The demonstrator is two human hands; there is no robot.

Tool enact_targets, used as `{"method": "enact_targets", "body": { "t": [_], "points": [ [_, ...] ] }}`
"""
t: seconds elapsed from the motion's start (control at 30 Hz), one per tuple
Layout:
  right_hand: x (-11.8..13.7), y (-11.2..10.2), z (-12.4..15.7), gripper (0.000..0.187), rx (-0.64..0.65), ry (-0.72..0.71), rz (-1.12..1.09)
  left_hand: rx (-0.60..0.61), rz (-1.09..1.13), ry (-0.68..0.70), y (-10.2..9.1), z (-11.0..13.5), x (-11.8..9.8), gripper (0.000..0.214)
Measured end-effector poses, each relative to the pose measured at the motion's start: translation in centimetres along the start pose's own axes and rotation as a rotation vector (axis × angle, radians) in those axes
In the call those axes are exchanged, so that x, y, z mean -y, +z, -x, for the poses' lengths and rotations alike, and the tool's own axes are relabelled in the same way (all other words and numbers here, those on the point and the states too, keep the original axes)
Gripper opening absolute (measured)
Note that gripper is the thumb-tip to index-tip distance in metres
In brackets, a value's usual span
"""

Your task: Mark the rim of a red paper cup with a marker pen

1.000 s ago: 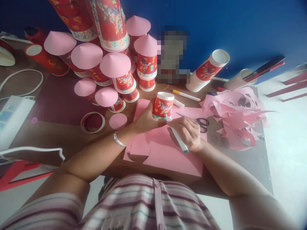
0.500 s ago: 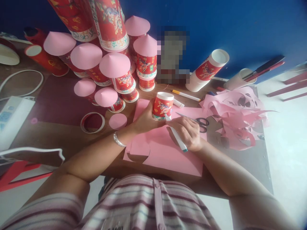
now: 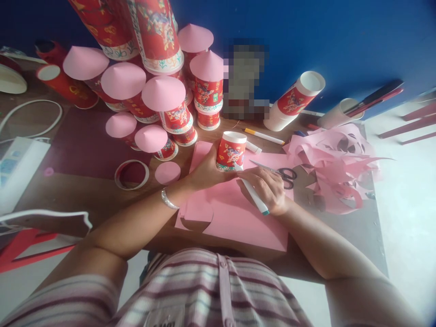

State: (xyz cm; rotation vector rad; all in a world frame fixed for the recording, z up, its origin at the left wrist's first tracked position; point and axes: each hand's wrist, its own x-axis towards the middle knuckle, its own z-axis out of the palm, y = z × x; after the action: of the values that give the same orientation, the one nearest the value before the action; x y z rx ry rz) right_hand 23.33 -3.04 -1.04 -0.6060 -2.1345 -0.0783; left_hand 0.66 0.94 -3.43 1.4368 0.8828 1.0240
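A small red paper cup (image 3: 231, 151) stands rim-down on a stack of pink paper sheets (image 3: 235, 218). My left hand (image 3: 206, 171) is closed round the cup's left side and holds it in place. My right hand (image 3: 267, 188) grips a white pen with a teal end (image 3: 254, 194), its tip touching the paper at the cup's base on the right. A half-round piece is cut out of the sheet's near left edge. Scissors (image 3: 284, 174) lie on the paper just beyond my right hand.
Several red cups topped with pink paper cones (image 3: 163, 93) are stacked at the back left, under tall cup stacks. A pink paper disc (image 3: 167, 172) and a tape roll (image 3: 131, 174) lie left of the sheets. Pink offcuts (image 3: 335, 168) are heaped on the right; another cup stack (image 3: 294, 100) lies behind.
The pen in my right hand has tilted slightly, its teal end swinging a little to the right. The cup and my left hand have stayed put.
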Motion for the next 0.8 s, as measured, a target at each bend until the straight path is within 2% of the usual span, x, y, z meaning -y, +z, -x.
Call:
{"method": "enact_targets", "body": {
  "t": [0.2,0.43,0.63,0.8],
  "points": [
    [0.01,0.14,0.02,0.044,-0.029,0.018,0.044,-0.014,0.03,-0.065,0.19,0.02,-0.36,0.109],
    [-0.06,-0.04,-0.03,0.036,-0.004,0.006,0.08,-0.023,0.022,-0.059,0.27,-0.01,-0.52,0.113],
    [0.07,-0.01,-0.3,0.041,-0.026,0.004,0.096,0.014,-0.01,-0.061,-0.07,0.04,-0.51,0.11],
    [0.15,0.01,-0.19,0.042,-0.014,0.024,0.077,-0.014,-0.011,-0.062,-0.03,0.1,-0.32,0.109]
  ]
}}
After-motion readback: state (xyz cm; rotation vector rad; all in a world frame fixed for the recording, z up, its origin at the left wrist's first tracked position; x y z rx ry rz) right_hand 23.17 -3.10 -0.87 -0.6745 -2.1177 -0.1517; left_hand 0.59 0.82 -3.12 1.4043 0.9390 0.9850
